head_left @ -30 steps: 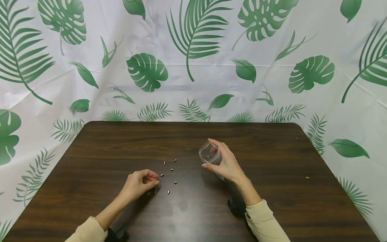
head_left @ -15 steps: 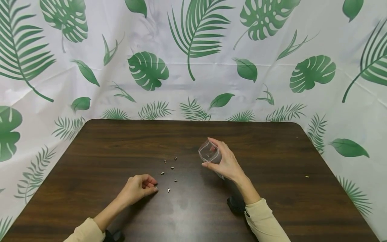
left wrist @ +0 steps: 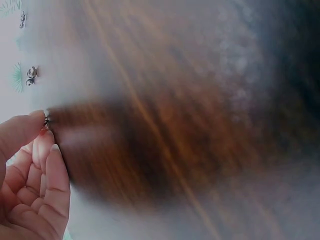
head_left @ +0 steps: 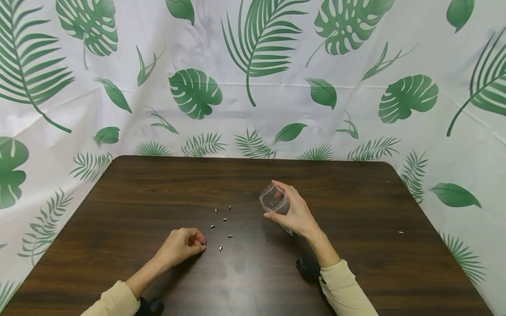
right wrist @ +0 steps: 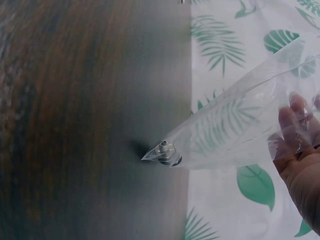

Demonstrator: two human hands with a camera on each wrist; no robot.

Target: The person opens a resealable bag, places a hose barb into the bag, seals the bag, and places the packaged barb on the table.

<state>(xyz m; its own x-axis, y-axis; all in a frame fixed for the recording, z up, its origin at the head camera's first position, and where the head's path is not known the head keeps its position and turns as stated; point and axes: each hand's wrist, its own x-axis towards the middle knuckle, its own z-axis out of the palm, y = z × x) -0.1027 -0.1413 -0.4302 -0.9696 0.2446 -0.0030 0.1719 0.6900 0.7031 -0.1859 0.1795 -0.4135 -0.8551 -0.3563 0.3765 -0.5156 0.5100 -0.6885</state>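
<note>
My left hand [head_left: 179, 246] is low over the table, its thumb and index finger pinching a small silvery metal piece [left wrist: 46, 120]. Just beyond those fingertips, several similar shiny metal pieces [head_left: 220, 248] lie loosely scattered on the wood; their exact kind is too small to tell. To the right, my right hand [head_left: 298, 215] holds a clear plastic bag [head_left: 272, 198] by its mouth, which is spread between thumb and fingers. In the right wrist view, the bag [right wrist: 235, 120] tapers to a corner where one or more metal pieces [right wrist: 169, 154] sit.
The dark wood-grain table [head_left: 138, 188] runs back to a white curtain [head_left: 276, 114] printed with green leaves. A tiny yellowish bit [head_left: 401, 232] lies on the table at the right. Dark wrist straps [head_left: 308, 267] show by the sleeves.
My left hand has come slightly nearer to me, and its thumb and index finger have closed on the nearest left metal piece. The right hand and the bag have stayed in place.
</note>
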